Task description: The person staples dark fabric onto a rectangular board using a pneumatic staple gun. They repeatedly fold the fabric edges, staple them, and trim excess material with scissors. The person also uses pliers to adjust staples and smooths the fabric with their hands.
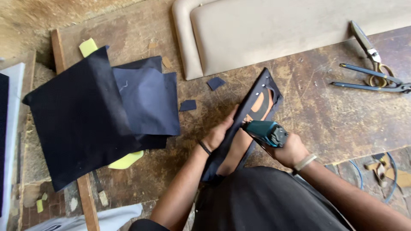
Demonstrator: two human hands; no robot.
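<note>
Pressing left hand (217, 133) on panel (252, 107) edge; right hand (291, 149) grips stapler (265, 131).

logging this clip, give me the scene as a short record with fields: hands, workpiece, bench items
left hand: presses the edge of the panel
right hand: grips a teal stapler, nose on the panel
panel: dark fabric over a wooden piece, staples along its edge
bench: worn wood
fabric: dark sheets at the left, yellow foam beneath
cushion: beige, at the far side
shears: far right
</note>
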